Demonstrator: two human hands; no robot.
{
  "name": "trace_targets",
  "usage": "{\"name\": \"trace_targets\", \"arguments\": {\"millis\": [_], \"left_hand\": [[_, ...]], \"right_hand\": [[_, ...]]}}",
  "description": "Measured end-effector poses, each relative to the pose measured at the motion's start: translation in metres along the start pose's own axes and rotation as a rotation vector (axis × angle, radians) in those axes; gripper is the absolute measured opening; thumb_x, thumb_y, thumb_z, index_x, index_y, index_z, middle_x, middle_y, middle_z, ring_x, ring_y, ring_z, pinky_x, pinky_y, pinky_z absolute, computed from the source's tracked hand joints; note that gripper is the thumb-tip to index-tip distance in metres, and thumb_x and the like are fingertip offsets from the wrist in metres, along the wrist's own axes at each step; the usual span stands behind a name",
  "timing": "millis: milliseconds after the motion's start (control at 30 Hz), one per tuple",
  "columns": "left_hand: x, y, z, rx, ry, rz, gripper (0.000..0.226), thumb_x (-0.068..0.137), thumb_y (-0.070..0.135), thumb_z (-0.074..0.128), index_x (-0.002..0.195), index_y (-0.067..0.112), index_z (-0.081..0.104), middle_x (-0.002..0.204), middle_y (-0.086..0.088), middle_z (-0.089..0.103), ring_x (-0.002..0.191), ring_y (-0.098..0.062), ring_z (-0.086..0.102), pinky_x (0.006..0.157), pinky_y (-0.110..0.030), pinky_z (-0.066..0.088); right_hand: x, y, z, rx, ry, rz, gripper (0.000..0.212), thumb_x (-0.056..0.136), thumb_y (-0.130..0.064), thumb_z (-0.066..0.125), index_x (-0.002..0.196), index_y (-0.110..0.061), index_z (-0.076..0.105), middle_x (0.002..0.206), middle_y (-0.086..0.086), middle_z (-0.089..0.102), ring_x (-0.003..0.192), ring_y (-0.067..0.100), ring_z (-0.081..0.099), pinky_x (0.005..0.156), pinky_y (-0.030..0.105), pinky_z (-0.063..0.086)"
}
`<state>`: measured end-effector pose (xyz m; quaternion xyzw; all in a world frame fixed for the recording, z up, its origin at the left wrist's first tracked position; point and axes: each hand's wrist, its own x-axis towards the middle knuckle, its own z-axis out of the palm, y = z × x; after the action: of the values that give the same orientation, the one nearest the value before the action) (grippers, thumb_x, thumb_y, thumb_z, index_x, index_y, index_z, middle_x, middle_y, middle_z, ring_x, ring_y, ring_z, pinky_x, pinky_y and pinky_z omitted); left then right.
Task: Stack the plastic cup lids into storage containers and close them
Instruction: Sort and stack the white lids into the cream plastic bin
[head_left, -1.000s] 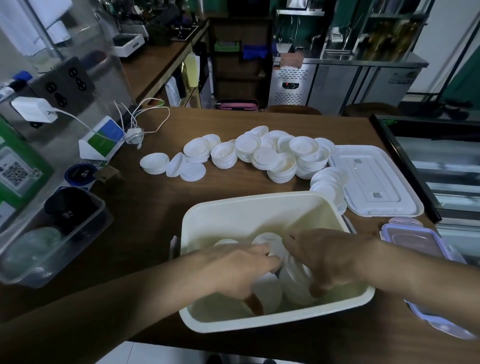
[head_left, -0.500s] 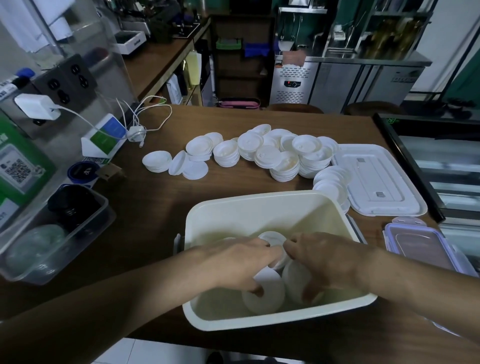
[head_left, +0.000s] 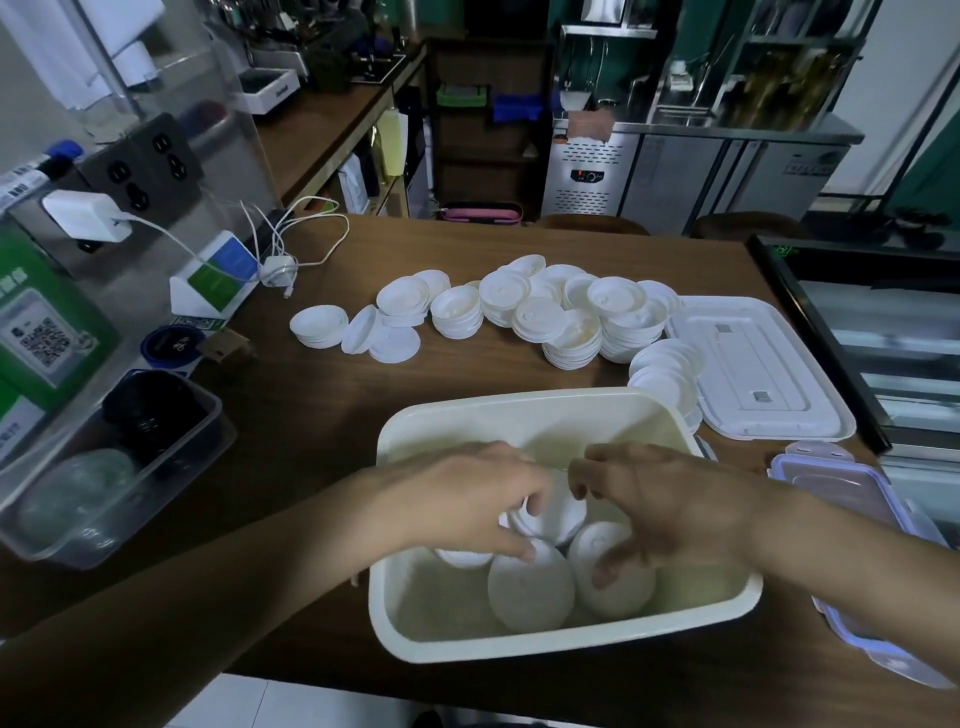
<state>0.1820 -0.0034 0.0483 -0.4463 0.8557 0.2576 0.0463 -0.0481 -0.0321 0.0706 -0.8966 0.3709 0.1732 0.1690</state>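
Now, down inside the container (head_left: 519, 652), pinches with the left hand (head_left: 462, 493) a tilted stack of lids (head_left: 550, 513) lying between both hands, nearer the left, while curling the right hand (head_left: 670, 493) over a second stack (head_left: 626, 592) directly beneath its fingers.

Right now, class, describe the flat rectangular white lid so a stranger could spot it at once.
Find the cream tub on the brown table. Past its far right corner lies the white lid, next to the heaps of cup lids. Unlike those small round ones, it is big, flat and rectangular.
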Motion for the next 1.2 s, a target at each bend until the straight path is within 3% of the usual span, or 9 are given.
{"name": "trace_targets", "arguments": {"millis": [133, 267, 367, 467, 567, 700, 900, 1067, 1200], "left_hand": [[-0.012, -0.013, -0.032, -0.096, 0.161, 0.016, 0.028, 0.087, 0.051, 0.079, 0.104, 0.035, 0.064, 0.098, 0.02, 0.058, 0.094, -0.001, 0.056, 0.083, -0.026, 0.05], [-0.025, -0.032, -0.052, -0.168, 0.372, 0.03, 0.026, 0.084, 0.042, 0.087, 0.098, 0.028, 0.07, 0.087, 0.018, 0.063, 0.084, -0.01, 0.064, 0.069, -0.012, 0.046], [-0.033, -0.051, -0.062, -0.217, 0.496, 0.013, 0.025, 0.082, 0.037, 0.089, 0.097, 0.025, 0.074, 0.086, 0.012, 0.068, 0.075, -0.012, 0.067, 0.065, -0.012, 0.046], [-0.039, -0.074, -0.068, -0.203, 0.559, 0.0, 0.021, 0.084, 0.034, 0.087, 0.097, 0.023, 0.074, 0.084, 0.013, 0.068, 0.072, -0.013, 0.067, 0.063, -0.011, 0.046], [-0.039, -0.097, -0.068, -0.097, 0.665, -0.01, 0.016, 0.088, 0.028, 0.084, 0.095, 0.019, 0.074, 0.076, 0.015, 0.064, 0.067, -0.012, 0.062, 0.061, -0.014, 0.046], [-0.031, -0.13, -0.06, 0.0, 0.805, -0.084, 0.015, 0.088, 0.019, 0.083, 0.098, 0.015, 0.073, 0.073, 0.021, 0.054, 0.057, -0.004, 0.057, 0.059, -0.033, 0.057], [-0.014, -0.186, -0.044, -0.098, 0.903, -0.279, 0.024, 0.086, 0.015, 0.085, 0.107, 0.012, 0.072, 0.083, 0.011, 0.062, 0.067, -0.004, 0.063, 0.07, -0.037, 0.063], [0.005, -0.223, -0.035, -0.132, 0.893, -0.437, 0.046, 0.085, 0.022, 0.087, 0.126, 0.017, 0.068, 0.114, 0.001, 0.072, 0.097, -0.013, 0.068, 0.078, -0.025, 0.057], [0.021, -0.244, -0.032, -0.138, 0.876, -0.537, 0.054, 0.083, 0.027, 0.088, 0.13, 0.015, 0.065, 0.121, -0.002, 0.07, 0.107, -0.018, 0.068, 0.084, -0.025, 0.049]], "right_hand": [[0.0, -0.001, -0.021, 0.014, 0.081, -0.08, 0.062, 0.079, -0.067, 0.075, 0.127, -0.042, 0.044, 0.114, -0.021, 0.048, 0.11, 0.003, 0.046, 0.071, 0.017, 0.036], [0.008, 0.002, -0.038, 0.063, 0.238, -0.176, 0.056, 0.078, -0.065, 0.079, 0.121, -0.04, 0.053, 0.107, -0.021, 0.056, 0.098, 0.004, 0.057, 0.079, 0.02, 0.047], [0.016, 0.004, -0.051, 0.124, 0.337, -0.209, 0.045, 0.077, -0.06, 0.083, 0.105, -0.044, 0.052, 0.101, -0.02, 0.057, 0.095, 0.003, 0.058, 0.076, 0.016, 0.046], [0.031, 0.005, -0.063, 0.144, 0.406, -0.215, 0.042, 0.078, -0.061, 0.08, 0.106, -0.04, 0.057, 0.101, -0.022, 0.058, 0.098, 0.003, 0.059, 0.081, 0.023, 0.051], [0.05, 0.008, -0.074, 0.249, 0.478, -0.238, 0.04, 0.081, -0.055, 0.081, 0.109, -0.031, 0.066, 0.095, -0.019, 0.061, 0.094, 0.006, 0.06, 0.074, 0.016, 0.047], [0.088, 0.02, -0.081, 0.334, 0.5, -0.21, 0.036, 0.082, -0.048, 0.084, 0.109, -0.03, 0.069, 0.097, -0.016, 0.067, 0.093, 0.008, 0.062, 0.072, 0.012, 0.044], [0.154, 0.047, -0.085, 0.312, 0.413, -0.195, 0.037, 0.081, -0.047, 0.085, 0.11, -0.03, 0.068, 0.101, -0.017, 0.068, 0.097, 0.01, 0.066, 0.083, 0.033, 0.054], [0.198, 0.046, -0.091, 0.28, 0.346, -0.199, 0.039, 0.083, -0.041, 0.085, 0.112, -0.022, 0.068, 0.104, -0.012, 0.066, 0.101, 0.01, 0.063, 0.089, 0.033, 0.053], [0.222, 0.045, -0.088, 0.276, 0.324, -0.196, 0.036, 0.082, -0.041, 0.086, 0.107, -0.024, 0.067, 0.101, -0.015, 0.064, 0.098, 0.008, 0.061, 0.088, 0.03, 0.053]]}}
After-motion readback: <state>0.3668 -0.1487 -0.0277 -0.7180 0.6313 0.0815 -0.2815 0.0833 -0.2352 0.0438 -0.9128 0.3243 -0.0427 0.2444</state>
